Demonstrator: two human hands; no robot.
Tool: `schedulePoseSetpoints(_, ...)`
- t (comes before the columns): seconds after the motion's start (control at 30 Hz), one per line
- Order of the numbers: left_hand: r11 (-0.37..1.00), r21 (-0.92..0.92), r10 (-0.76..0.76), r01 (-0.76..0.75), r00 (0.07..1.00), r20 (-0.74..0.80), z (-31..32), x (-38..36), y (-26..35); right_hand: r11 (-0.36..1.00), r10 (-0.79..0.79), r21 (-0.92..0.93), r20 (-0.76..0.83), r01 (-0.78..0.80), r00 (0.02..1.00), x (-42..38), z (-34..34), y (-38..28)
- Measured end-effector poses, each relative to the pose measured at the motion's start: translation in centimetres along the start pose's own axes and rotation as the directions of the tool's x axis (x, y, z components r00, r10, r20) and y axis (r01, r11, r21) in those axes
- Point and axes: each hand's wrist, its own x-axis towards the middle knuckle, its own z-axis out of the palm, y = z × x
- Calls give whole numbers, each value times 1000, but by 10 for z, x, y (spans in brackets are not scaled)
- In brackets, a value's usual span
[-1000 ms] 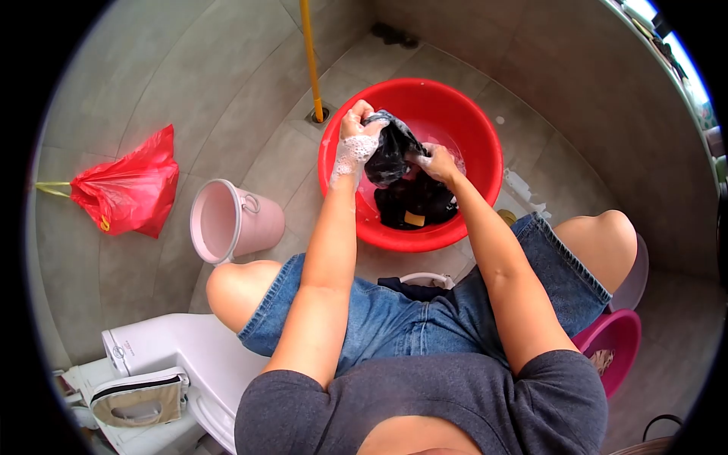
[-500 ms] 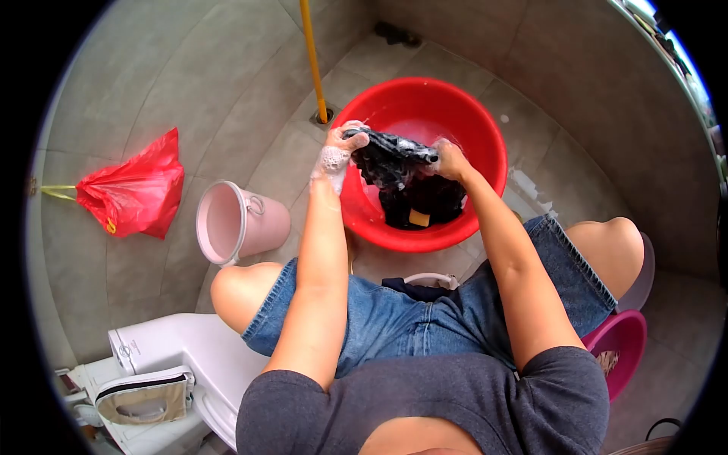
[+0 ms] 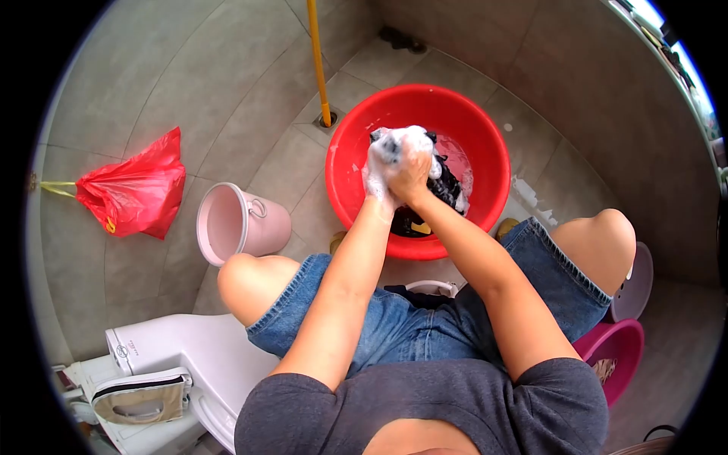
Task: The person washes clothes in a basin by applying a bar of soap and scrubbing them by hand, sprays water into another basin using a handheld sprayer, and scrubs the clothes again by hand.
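Note:
Both hands are together over a large red basin (image 3: 497, 152), pressed on a soapy dark garment (image 3: 449, 184). White suds cover my left hand (image 3: 381, 173), whose fingers are closed on the cloth. Against it lies my right hand (image 3: 410, 176), also closed round the bunched, foamy fabric. Part of the garment hangs down into the basin toward the right. Lower in the basin, partly behind my right forearm, a yellow block (image 3: 422, 227) rests on dark cloth.
A pink bucket (image 3: 265, 227) stands left of the basin. A red plastic bag (image 3: 140, 186) hangs by the left wall. Behind the basin a yellow pole (image 3: 318, 68) meets the floor drain. At lower left is a toilet (image 3: 182, 341); at right, a magenta basin (image 3: 626, 364).
My hands were apart, stretching the garment between them. They have come together, bunching it, and much more white foam shows on the cloth.

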Motion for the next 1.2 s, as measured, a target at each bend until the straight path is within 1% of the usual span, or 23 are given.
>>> schedulePoseSetpoints(0.03, 992, 119, 36, -45, 996, 77, 29, -2, -3, 940, 272, 200, 47, -276, 961, -1, 7, 13)
schedulePoseSetpoints(0.07, 968, 233, 57, -94, 985, 161, 60, -2, -7, 921, 352, 185, -12, -344, 936, 4, 7, 28)
schedulePoseSetpoints(0.1, 967, 231, 136, -110, 985, -103, 68, -1, -18, 907, 370, 223, -20, -356, 929, 9, -1, 29)
schedulePoseSetpoints(0.13, 963, 234, 160, -130, 981, -111, 68, -4, -18, 892, 386, 263, -22, -367, 922, 13, -7, 27)
schedulePoseSetpoints(0.2, 954, 243, 212, -177, 969, -125, 59, -8, -6, 941, 156, 302, 3, -150, 988, 14, -12, 1)
schedulePoseSetpoints(0.27, 998, 63, -38, 24, 975, 218, 41, -6, 25, 960, -56, 273, -9, 56, 998, 7, -19, -26)
schedulePoseSetpoints(0.33, 956, 198, 182, -218, 966, 183, 43, -10, 22, 975, -150, 172, 35, 142, 988, 4, -19, -29)
schedulePoseSetpoints(0.4, 904, 337, 255, -263, 965, 68, 46, 1, 17, 984, -29, 171, -101, 46, 994, 9, 2, 9)
schedulePoseSetpoints(0.47, 921, 349, 206, -173, 977, -57, 62, 4, 3, 954, 263, 151, -19, -258, 965, 14, 0, 53)
schedulePoseSetpoints(0.53, 796, 457, 437, -396, 899, 18, 70, -5, -19, 848, 527, 103, -48, -521, 848, 6, 2, 63)
schedulePoseSetpoints(0.57, 763, 499, 408, -411, 905, 121, 83, -5, -3, 877, 475, 134, -88, -462, 875, 7, 2, 45)
schedulePoseSetpoints(0.6, 871, 425, 377, -248, 891, -252, 97, -3, -1, 896, 426, 142, -1, -421, 905, 3, 7, 30)
schedulePoseSetpoints(0.67, 862, 439, 386, -255, 890, -242, 94, -2, 2, 978, 33, 209, -158, 1, 987, -1, 5, -5)
schedulePoseSetpoints(0.73, 856, 447, 397, -261, 885, -243, 88, -3, 7, 971, 59, 237, -110, -31, 992, -2, 8, -1)
schedulePoseSetpoints(0.77, 853, 452, 400, -260, 882, -247, 85, -6, 8, 961, 189, 215, -45, -175, 981, -3, 13, 15)
schedulePoseSetpoints(0.8, 848, 460, 402, -263, 885, -235, 86, -3, 12, 972, 195, 136, -18, -190, 981, -8, 20, 45)
schedulePoseSetpoints(0.83, 891, 441, 194, -110, 969, -151, 65, 8, 17, 929, 324, 191, -11, -316, 946, -7, 18, 65)
schedulePoseSetpoints(0.87, 854, 511, 195, -97, 971, -142, 72, 5, 15, 866, 450, 241, 7, -438, 893, -9, 15, 82)
schedulePoseSetpoints(0.93, 863, 504, 110, -7, 979, -174, 64, 10, 27, 822, 491, 334, -1, -462, 871, -19, 20, 121)
schedulePoseSetpoints(1.0, 786, 617, 167, -38, 974, -154, 86, -4, 45, 648, 601, 491, 140, -582, 787, -32, 28, 159)
schedulePoseSetpoints(1.07, 763, 643, 154, -73, 985, -71, 83, -4, 67, 600, 503, 534, 328, -596, 800, -37, 8, 165)
schedulePoseSetpoints(1.13, 704, 702, 156, -109, 988, -3, 88, -6, 79, 418, 431, 515, 613, -748, 662, -46, 1, 163)
schedulePoseSetpoints(1.2, 664, 723, 254, -190, 967, 21, 77, -3, 84, 591, 293, 267, 808, -761, 511, -62, 4, 158)
